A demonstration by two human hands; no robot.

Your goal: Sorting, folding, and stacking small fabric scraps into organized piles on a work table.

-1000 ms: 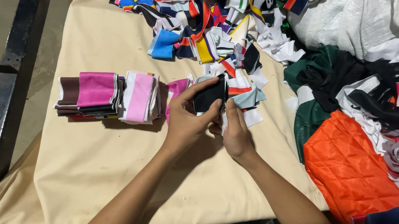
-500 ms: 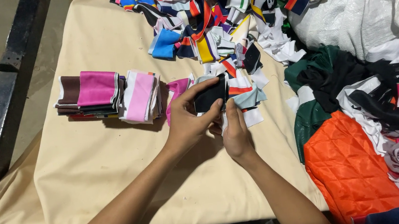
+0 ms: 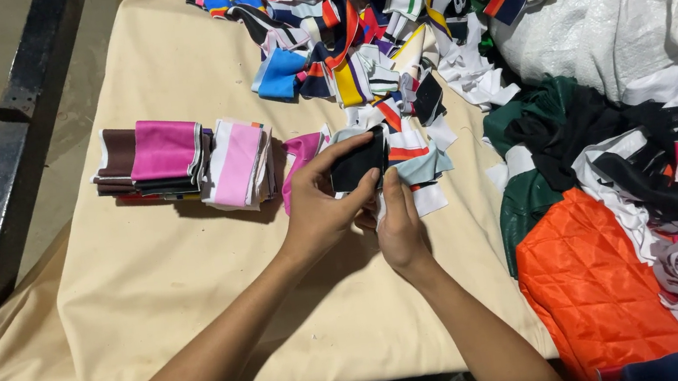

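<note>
My left hand (image 3: 319, 206) holds a small black piece of fabric (image 3: 357, 164) between thumb and fingers, above the beige cloth-covered table (image 3: 196, 308). My right hand (image 3: 399, 224) is pressed against the lower edge of the same black piece, fingers closed on it. Just left of my hands lies a pink fabric strip (image 3: 301, 153). Two folded stacks stand further left: a brown and magenta stack (image 3: 153, 157) and a pink and white stack (image 3: 238, 165).
A heap of multicoloured striped fabric strips (image 3: 352, 29) covers the table's far side. To the right lie an orange quilted cloth (image 3: 590, 279), dark green and black cloth (image 3: 551, 125) and white sacking (image 3: 640, 6). A black metal beam (image 3: 5, 202) runs along the left floor.
</note>
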